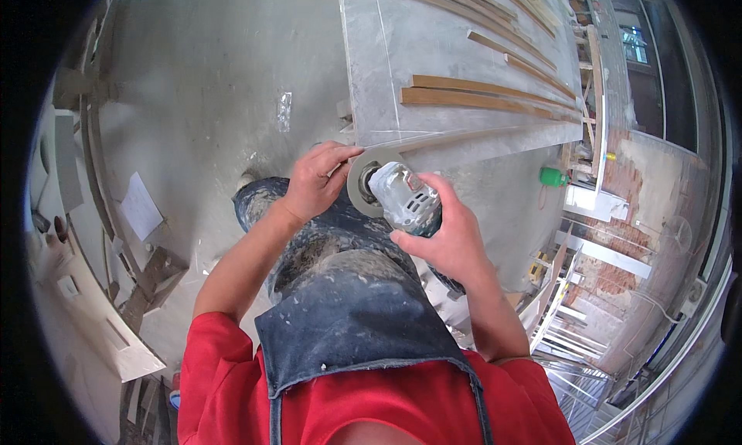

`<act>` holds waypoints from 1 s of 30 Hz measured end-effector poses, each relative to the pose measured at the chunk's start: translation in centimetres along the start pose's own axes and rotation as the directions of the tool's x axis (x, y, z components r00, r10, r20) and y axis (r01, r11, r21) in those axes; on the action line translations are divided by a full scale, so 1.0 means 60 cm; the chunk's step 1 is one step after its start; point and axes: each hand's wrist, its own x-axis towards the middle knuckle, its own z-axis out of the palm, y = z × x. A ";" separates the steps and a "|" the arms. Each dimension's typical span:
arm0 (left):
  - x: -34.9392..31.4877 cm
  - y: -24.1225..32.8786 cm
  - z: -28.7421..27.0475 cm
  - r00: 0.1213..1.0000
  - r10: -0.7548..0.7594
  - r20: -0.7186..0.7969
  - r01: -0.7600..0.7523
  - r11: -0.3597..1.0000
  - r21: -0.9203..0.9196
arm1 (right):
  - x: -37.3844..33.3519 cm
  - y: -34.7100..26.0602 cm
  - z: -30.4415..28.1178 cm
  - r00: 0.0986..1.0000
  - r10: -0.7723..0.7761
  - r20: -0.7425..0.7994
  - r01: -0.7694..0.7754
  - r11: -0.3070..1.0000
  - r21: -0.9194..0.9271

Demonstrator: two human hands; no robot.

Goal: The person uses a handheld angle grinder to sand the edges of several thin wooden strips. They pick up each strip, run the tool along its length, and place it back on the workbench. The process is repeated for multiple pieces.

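In my right hand (456, 232) is an angle grinder (404, 197) with a pale, dusty body and vent slots. The fingers and thumb are wrapped round its body. A round grey disc (356, 188) is on the grinder's head, facing left. My left hand (317, 180) is at the disc's upper left edge, thumb and fingers closed on the rim. Both hands are above my lap, in front of a dusty dark apron (352, 321). The disc's far face is hidden, and I cannot tell whether it is spinning.
A grey worktable (456, 58) ahead bears several long brown strips (479, 101). On the floor at left lie a white paper sheet (141, 206) and a clear plastic piece (284, 111). A green container (553, 177) stands at right, near wooden frames and racks. Boards (100, 306) lean at lower left.
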 end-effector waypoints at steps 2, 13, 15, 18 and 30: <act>-0.003 -0.005 0.003 1.000 0.021 -0.016 -0.021 1.000 0.006 | 0.004 0.000 0.002 0.999 -0.016 0.027 0.017 1.000 -0.014; -0.001 0.008 -0.004 0.999 -0.034 0.027 0.033 0.998 0.055 | 0.014 0.040 -0.006 0.993 0.111 -0.036 -0.112 0.993 -0.047; 0.004 0.017 -0.008 0.998 -0.045 0.042 0.043 0.997 0.059 | 0.021 0.086 -0.018 0.983 0.120 -0.142 -0.127 0.991 -0.045; -0.001 0.009 -0.010 0.998 -0.040 0.045 0.038 0.998 0.054 | 0.037 0.162 -0.042 0.943 0.169 -0.286 -0.169 0.985 0.023; 0.002 0.027 -0.018 0.990 -0.122 0.072 0.115 0.989 0.093 | 0.090 0.387 -0.151 0.737 0.459 -0.496 -0.254 0.868 0.426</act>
